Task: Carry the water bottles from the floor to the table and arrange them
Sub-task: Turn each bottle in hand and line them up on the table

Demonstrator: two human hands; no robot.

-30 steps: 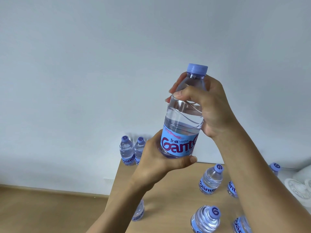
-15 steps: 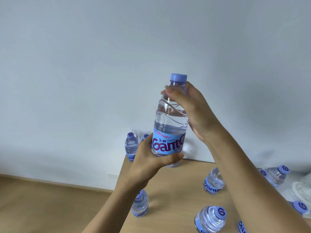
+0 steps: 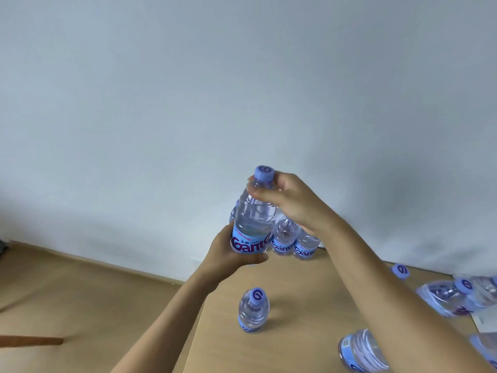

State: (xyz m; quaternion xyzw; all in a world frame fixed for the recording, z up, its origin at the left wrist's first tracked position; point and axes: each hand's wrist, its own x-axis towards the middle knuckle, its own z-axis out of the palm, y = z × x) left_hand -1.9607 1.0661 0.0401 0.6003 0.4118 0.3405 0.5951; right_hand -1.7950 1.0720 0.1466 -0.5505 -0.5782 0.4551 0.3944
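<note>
Pale grey wall fills the background; below it a light wooden counter carries several water bottles, with wood-toned floor to its left. Held bottle: upright, long axis near vertical with a slight tilt, blue cap uppermost, positioned over the far left corner of the counter; whether its base touches the surface cannot be told. Left hand: fingers and thumb curled round the lower body at the label band, forearm rising from the lower left. Right hand: fingers curled round the neck just under the cap, forearm running to the lower right. Label: light blue band with dark red lettering reading "Gant", remainder hidden. Two bottles stand upright just behind, at the far edge, with the same label. One bottle stands upright near the left edge; its cap shows a spiral mark. More bottles lie blurred toward the right edge
</note>
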